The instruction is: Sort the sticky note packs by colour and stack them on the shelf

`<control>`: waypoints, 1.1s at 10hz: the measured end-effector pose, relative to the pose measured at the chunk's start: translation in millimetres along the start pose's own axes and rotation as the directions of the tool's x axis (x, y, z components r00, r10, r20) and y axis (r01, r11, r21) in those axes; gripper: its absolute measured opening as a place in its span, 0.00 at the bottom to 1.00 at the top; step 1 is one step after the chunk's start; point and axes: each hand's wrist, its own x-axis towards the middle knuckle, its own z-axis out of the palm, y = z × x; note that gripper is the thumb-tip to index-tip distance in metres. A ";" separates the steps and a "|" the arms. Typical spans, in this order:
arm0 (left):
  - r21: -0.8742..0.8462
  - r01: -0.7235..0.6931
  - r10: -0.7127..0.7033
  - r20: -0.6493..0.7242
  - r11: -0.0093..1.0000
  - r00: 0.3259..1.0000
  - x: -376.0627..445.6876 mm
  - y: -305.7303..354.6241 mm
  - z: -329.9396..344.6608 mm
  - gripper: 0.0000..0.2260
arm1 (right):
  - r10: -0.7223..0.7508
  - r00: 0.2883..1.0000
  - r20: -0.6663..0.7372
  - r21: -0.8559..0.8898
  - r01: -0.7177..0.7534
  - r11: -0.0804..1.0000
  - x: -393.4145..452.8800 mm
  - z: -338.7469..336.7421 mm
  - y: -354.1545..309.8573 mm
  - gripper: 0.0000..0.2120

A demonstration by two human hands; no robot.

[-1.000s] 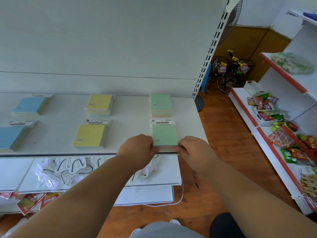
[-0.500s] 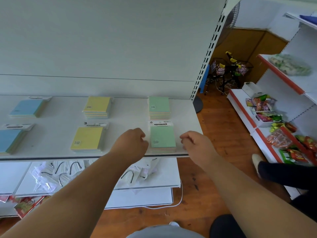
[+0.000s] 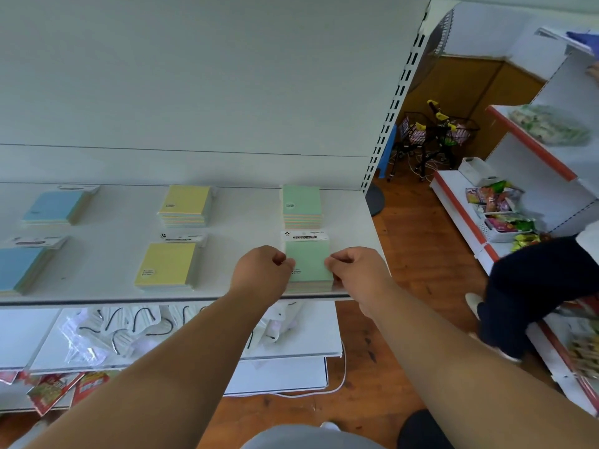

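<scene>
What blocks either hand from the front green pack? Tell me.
Nothing visible. The left hand and right hand already pinch the front green pack at its left and right edges, on the shelf in front of the rear green stack.

Mint-green pack (image 3: 308, 259), yellow pack (image 3: 167, 263), white shelf (image 3: 97, 247).

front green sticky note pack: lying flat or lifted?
Flat: the front green sticky note pack lies atop its stack on the white shelf.

wooden floor (image 3: 418, 254), white wall (image 3: 479, 30)
</scene>
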 end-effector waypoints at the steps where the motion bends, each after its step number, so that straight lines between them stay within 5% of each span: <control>1: -0.019 0.008 -0.008 0.010 1.000 1.000 0.1 -0.6 -0.3 0.11 | -0.006 1.000 -0.001 -0.009 0.006 1.000 -2.0 0.2 -1.3 0.03; 5: -0.163 0.036 -0.025 0.072 0.986 0.997 1.7 -5.0 -4.0 0.08 | 0.052 0.998 -0.026 -0.001 -0.052 0.999 -2.7 2.4 -5.7 0.02; 9: -0.119 0.085 -0.076 0.082 0.989 0.994 -3.2 5.0 -8.3 0.13 | 0.111 0.994 0.022 0.009 -0.111 0.994 -0.1 -0.9 -9.2 0.03; 11: -0.026 0.117 -0.117 -0.009 0.993 0.993 -8.8 2.6 -13.6 0.11 | -0.032 0.992 -0.123 -0.271 -0.003 0.963 -10.1 -10.1 -26.8 0.10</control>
